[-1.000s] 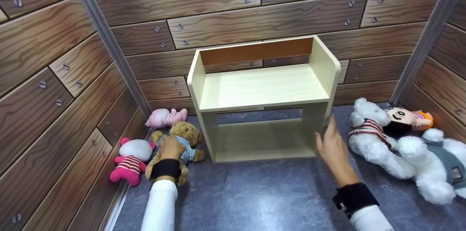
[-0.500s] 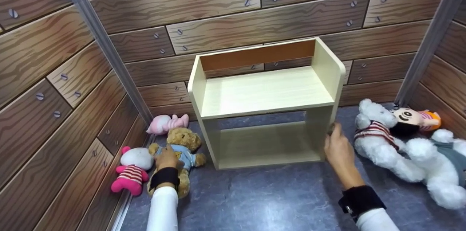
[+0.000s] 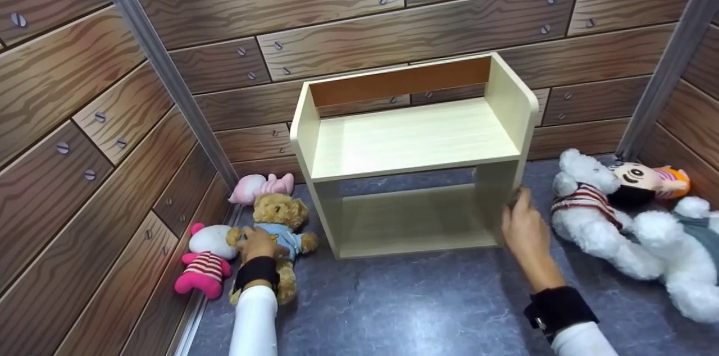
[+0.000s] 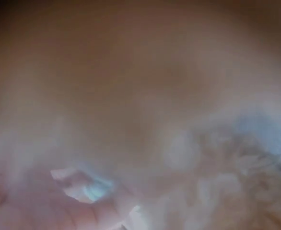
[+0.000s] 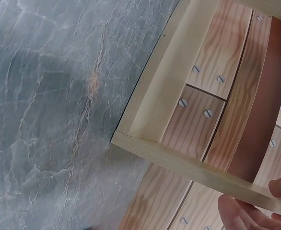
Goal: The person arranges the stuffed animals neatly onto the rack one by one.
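Observation:
A brown teddy bear (image 3: 280,210) in a blue shirt lies on the floor left of the shelf, and my left hand (image 3: 259,245) grips it by the body. Blurred brown fur (image 4: 246,191) fills much of the left wrist view, with curled fingers (image 4: 97,211) at the lower left. My right hand (image 3: 527,229) pinches the front edge of the right side panel of a pale two-tier shelf (image 3: 415,137). In the right wrist view, thumb and fingers (image 5: 241,213) stand on either side of that panel (image 5: 193,165). Both tiers hold nothing.
Beside the bear lie a pink-and-grey doll (image 3: 205,263) in a striped top and a pink plush (image 3: 261,187). On the right are two white bears (image 3: 590,204) and a plush with an orange end (image 3: 651,181). Wood-patterned walls (image 3: 337,19) enclose the dark floor (image 3: 393,305).
My right hand's straight fingers have curled onto the shelf's right panel edge. The left hand stays on the brown bear, whose head has shifted slightly left since half a second ago.

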The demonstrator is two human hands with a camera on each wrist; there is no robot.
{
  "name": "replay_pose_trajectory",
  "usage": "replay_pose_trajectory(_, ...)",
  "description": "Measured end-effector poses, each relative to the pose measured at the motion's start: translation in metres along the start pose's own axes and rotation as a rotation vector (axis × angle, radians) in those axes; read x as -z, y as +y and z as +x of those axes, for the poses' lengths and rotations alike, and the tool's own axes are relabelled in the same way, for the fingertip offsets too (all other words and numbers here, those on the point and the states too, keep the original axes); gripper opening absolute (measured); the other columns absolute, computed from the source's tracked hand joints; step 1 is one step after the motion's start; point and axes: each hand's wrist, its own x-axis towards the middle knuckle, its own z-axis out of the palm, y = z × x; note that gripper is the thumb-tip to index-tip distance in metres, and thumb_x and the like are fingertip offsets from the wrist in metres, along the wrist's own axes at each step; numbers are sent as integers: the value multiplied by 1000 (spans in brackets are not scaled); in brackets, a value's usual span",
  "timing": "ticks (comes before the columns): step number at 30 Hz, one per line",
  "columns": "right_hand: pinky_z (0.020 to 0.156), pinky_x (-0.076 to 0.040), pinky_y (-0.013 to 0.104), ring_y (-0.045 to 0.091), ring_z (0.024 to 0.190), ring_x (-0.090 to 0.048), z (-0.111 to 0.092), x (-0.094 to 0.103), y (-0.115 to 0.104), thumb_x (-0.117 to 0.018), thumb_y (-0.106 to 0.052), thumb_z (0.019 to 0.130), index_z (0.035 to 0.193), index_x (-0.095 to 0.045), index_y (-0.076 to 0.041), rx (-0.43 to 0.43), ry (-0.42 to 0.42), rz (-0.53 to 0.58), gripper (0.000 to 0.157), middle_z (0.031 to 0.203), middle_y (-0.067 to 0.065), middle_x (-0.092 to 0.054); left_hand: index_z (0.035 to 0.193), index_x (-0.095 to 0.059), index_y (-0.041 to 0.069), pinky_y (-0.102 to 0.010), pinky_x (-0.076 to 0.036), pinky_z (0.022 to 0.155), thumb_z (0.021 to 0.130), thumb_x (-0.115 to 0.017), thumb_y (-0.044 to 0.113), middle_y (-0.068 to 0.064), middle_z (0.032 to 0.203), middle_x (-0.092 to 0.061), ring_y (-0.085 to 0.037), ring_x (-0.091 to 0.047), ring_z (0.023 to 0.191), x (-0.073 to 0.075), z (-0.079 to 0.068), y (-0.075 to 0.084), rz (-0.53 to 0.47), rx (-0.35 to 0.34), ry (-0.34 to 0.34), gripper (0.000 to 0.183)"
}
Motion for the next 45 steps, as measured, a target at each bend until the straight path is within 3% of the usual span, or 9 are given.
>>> replay_pose_trajectory(3, 48, -40, 66, 60, 61, -58, -1, -2, -1, -66, -2, 90, 126, -40, 7, 15, 13, 8, 45, 78, 40, -60, 151, -19, -15, -63, -50, 89, 79, -80, 37, -42, 153, -5, -72, -26, 125, -3, 0, -4, -16, 40, -4, 108)
replay_pose_trajectory(8, 48, -40, 66, 59, 60, -57, 0, -2, -1, -67, -3, 90, 126, -40, 7, 22, 8, 8, 46, 76, 40, -59, 151, -16, -15, -66, -38, 103, 78, -81, 37, -43, 151, -15, -63, -36, 128, -8, 1, -12, 10, 2, -7, 111)
replay_pose_trajectory(11, 49, -41, 66, 59, 61, -58, 1, -2, -1, -66, -3, 90, 127, -40, 7, 17, -12, 12, 47, 77, 40, -59, 151, -15, -11, -66, -38, 102, 78, -82, 31, -38, 151, -26, -60, -39, 129, -12, 2, -15, -46, 9, -1, 108)
replay_pose_trajectory(15, 50, -42, 65, 59, 62, -58, 0, -2, -2, -67, 0, 89, 128, -40, 7, 22, -18, 19, 48, 79, 41, -60, 148, -16, -3, -68, -42, 93, 76, -82, 21, -34, 148, -35, -67, -40, 119, -16, 1, -16, -169, 41, 45, 101)
replay_pose_trajectory(24, 54, -44, 67, 60, 67, -58, 0, -3, -1, -68, 7, 85, 128, -40, 10, 47, -15, 42, 51, 86, 43, -59, 148, -9, -1, -70, -40, 95, 75, -84, 16, -36, 149, -31, -68, -35, 120, -16, -3, -19, -276, 42, 128, 106)
replay_pose_trajectory(27, 55, -44, 67, 61, 67, -58, 0, -3, 0, -66, 9, 84, 124, -43, 14, 53, -12, 30, 47, 83, 43, -59, 149, -8, -3, -68, -37, 98, 76, -83, 14, -37, 149, -32, -68, -35, 120, -16, -6, -21, -313, 22, 165, 107)
replay_pose_trajectory(35, 58, -43, 67, 60, 69, -58, 0, -3, 5, -62, 5, 85, 114, -47, 13, 0, -47, 18, 34, 78, 41, -59, 139, -18, -8, -66, -35, 99, 69, -81, 5, -40, 139, -42, -68, -41, 114, -17, -14, -25, -362, -61, 358, 95)
replay_pose_trajectory(41, 56, -43, 67, 60, 66, -57, 0, -3, 8, -63, 8, 84, 113, -47, 14, 25, -20, 23, 34, 76, 40, -58, 138, -20, -8, -64, -32, 101, 71, -81, 6, -38, 140, -42, -61, -45, 118, -11, -19, -22, -400, -115, 405, 93)
replay_pose_trajectory(45, 55, -43, 67, 59, 64, -57, 0, -3, 8, -63, 9, 83, 112, -47, 15, 38, 0, 26, 34, 76, 40, -58, 138, -23, -6, -64, -36, 96, 71, -82, 7, -37, 142, -43, -61, -45, 114, -5, -28, -16, -439, -137, 412, 90)
